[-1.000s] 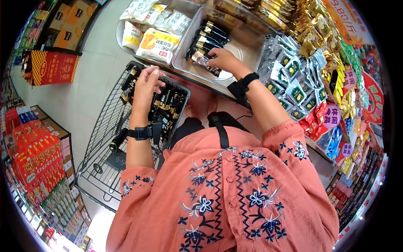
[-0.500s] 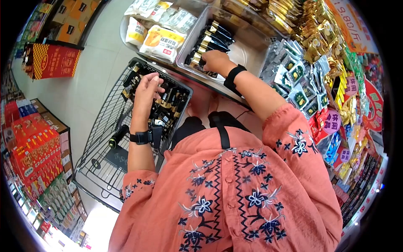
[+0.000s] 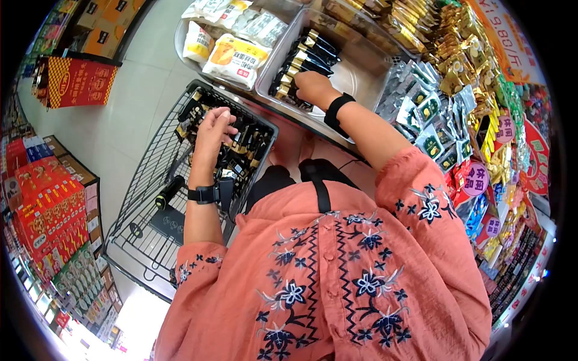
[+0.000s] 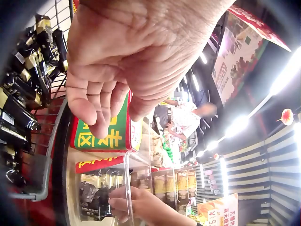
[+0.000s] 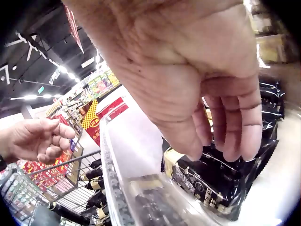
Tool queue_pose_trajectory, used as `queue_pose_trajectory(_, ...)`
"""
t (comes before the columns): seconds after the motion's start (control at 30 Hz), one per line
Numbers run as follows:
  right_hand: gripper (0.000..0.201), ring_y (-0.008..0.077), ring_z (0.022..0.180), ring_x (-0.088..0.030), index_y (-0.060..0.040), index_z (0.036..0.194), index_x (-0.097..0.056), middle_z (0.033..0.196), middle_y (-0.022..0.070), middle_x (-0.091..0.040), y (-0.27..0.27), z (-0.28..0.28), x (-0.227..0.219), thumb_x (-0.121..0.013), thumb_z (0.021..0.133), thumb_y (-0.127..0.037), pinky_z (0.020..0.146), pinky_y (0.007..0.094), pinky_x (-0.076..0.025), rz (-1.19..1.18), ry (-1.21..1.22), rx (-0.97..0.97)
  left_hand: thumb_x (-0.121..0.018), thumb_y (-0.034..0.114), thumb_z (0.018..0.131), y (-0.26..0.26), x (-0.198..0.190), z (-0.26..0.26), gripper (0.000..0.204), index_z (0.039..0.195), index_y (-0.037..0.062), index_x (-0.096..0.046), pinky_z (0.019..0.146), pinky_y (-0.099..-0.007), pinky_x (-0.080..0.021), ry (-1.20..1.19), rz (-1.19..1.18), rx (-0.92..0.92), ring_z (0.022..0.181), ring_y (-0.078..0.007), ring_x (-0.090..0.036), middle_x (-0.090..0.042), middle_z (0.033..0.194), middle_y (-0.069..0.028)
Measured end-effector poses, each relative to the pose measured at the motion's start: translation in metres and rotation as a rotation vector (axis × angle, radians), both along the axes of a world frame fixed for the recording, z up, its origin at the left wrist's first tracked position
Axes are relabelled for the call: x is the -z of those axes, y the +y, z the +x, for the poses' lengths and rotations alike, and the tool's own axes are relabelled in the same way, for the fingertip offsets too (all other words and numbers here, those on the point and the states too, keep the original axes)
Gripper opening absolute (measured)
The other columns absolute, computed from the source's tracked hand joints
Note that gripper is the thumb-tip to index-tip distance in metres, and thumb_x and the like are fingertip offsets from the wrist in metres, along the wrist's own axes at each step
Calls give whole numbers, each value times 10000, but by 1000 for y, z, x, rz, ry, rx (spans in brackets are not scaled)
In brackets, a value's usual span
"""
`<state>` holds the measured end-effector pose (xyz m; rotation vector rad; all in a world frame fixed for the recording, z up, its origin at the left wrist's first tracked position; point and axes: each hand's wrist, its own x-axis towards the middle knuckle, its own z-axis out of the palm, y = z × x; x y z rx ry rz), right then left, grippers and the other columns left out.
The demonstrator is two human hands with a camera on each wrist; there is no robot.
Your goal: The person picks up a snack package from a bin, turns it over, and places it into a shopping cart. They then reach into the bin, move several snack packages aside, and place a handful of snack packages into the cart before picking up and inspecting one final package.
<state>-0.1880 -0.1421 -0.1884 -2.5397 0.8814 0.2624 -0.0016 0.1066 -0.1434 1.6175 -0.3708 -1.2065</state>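
Observation:
My right hand (image 3: 316, 90) is in a clear plastic bin (image 3: 373, 75), thumb and fingertips pinching the top of a black snack packet (image 5: 209, 183) with a gold end. Behind it stands a row of similar black packets (image 3: 313, 51). My left hand (image 3: 212, 127) hovers over the front of the shopping cart (image 3: 135, 180), fingers loosely curled around nothing. Beneath it, many black-and-gold packets (image 3: 248, 141) lie heaped in the cart.
White bags of cakes (image 3: 235, 60) fill the neighbouring bin. To the right are silver-green packets (image 3: 421, 114) and gold-wrapped snacks (image 3: 451, 48). A dark cylindrical item (image 3: 170, 192) lies in the cart. Red boxes (image 3: 51, 210) are stacked at the left.
My right hand moved left along the front of the bin, then slightly back right; the black packets there now stand in a more even row. My left hand stays over the cart.

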Motion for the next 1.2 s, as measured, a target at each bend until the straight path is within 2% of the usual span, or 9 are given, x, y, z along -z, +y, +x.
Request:
queue_pose_trajectory(0.1,226,395,924,-661,-19,910,-710,925,210,-696,-10,-4,4,-645,769,-183,807,464,-530,76,-66,19,-603,332,973,7,11,5,409,1253,38,-563,626,-214,-467,4,36,-28,777,-101,-626,-657,1032,-55)
queue_pose_trajectory(0.27,248,137,641,-636,-43,934,-679,761,83,-666,-7,1,-58,-628,859,-274,521,305,-512,572,-287,431,-623,381,931,32,49,24,452,1230,45,-583,650,-243,-484,-155,165,-18,834,-111,-623,-645,999,-20)
queue_pose_trajectory(0.37,278,133,785,-648,-45,1095,-628,910,41,-653,8,-4,-96,-599,942,-276,636,264,-532,829,-497,499,-645,303,900,45,101,30,330,1099,40,-659,775,-313,-519,-459,226,47,871,-180,-662,-693,954,-93)
queue_pose_trajectory(0.4,279,132,797,-646,-45,1102,-624,922,45,-653,13,-6,-101,-600,948,-277,653,261,-531,878,-528,504,-651,278,890,40,84,21,321,1073,15,-665,843,-353,-514,-491,261,81,920,-250,-677,-704,974,-146)
queue_pose_trajectory(0.53,269,130,800,-651,-42,1098,-634,938,54,-653,35,-15,-102,-611,935,-255,680,265,-542,1023,-586,539,-659,230,875,47,140,11,314,1106,18,-642,872,-445,-493,-758,234,240,1019,-365,-609,-628,1083,-197)
queue_pose_trajectory(0.87,236,103,818,-630,-58,1097,-601,963,32,-640,84,-12,-88,-571,969,-253,704,245,-520,1121,-373,466,-706,220,829,23,153,-12,361,1099,24,-570,855,-463,-503,-1175,482,510,1025,-379,-588,-643,1026,-169)
queue_pose_trajectory(1.0,237,87,792,-594,-65,1100,-601,943,12,-619,96,-6,-86,-572,968,-259,693,220,-491,1136,-301,470,-698,223,794,15,164,-5,355,1058,8,-600,863,-485,-503,-1188,513,568,1044,-380,-589,-673,1013,-177)
queue_pose_trajectory(1.13,230,86,799,-596,-67,1095,-602,946,9,-618,97,-2,-82,-569,968,-256,698,223,-492,1135,-273,440,-682,281,803,25,147,14,410,1054,-37,-619,826,-510,-508,-833,431,353,932,-442,-626,-682,975,-236)
queue_pose_trajectory(1.2,230,86,809,-598,-70,1088,-602,951,8,-618,97,0,-82,-574,965,-261,703,227,-493,1137,-280,431,-659,305,834,38,128,21,454,1130,-36,-618,749,-400,-521,-506,313,159,847,-287,-657,-687,940,-131)
